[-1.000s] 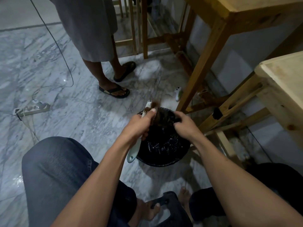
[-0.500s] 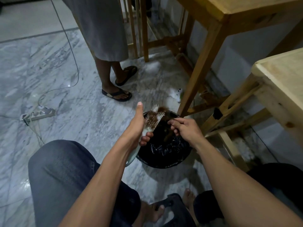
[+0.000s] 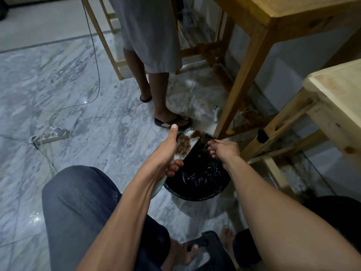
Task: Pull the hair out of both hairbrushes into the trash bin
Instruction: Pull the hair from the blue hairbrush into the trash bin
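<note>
The room is dim, with a cool, greyish cast; the marble floor (image 3: pixel 58 90) catches soft glare, one small bright spot near the cable (image 3: pixel 95 55) and a paler sheen at the lower left; the trash bin (image 3: pixel 197 178) liner is almost black, only its creases glinting; a faint shadow spreads on the floor beneath it; the wooden table legs (image 3: pixel 240 79) bow outward from wide-angle distortion; the far right corner under the worktop (image 3: pixel 340 90) is smeared and soft.
</note>
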